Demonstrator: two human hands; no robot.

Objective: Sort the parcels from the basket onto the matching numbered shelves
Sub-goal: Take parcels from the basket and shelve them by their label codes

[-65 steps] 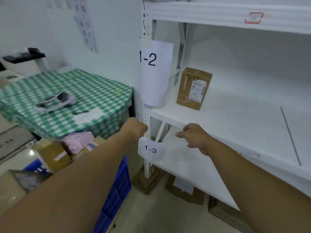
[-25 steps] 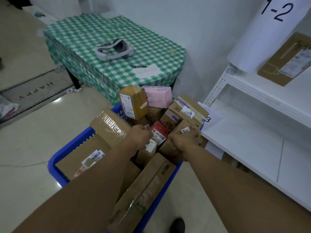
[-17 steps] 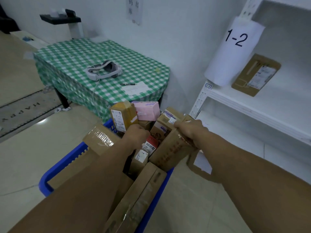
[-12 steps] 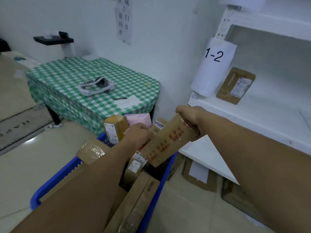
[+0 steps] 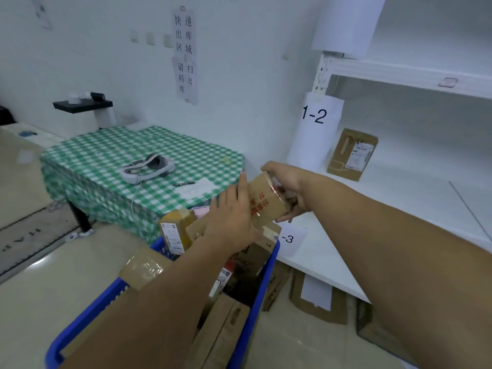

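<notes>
Two grips on 1 parcel (image 5: 266, 199): your R grip (image 5: 291, 187) is curled round its far end, your L grip (image 5: 231, 222) lies flat w/ fingers straight vs. its near face, parcel held up over the blue basket (image 5: 262, 288), near the -3 tag (image 5: 288, 238).

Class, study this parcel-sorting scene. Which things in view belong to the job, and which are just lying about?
Job: held parcel, gripped by right hand, left hand against it; blue basket of parcels; 1-2 label; -3 label; shelved parcel.
Lying about: headset, pen, paper slip, checked table, wall notice.
</notes>
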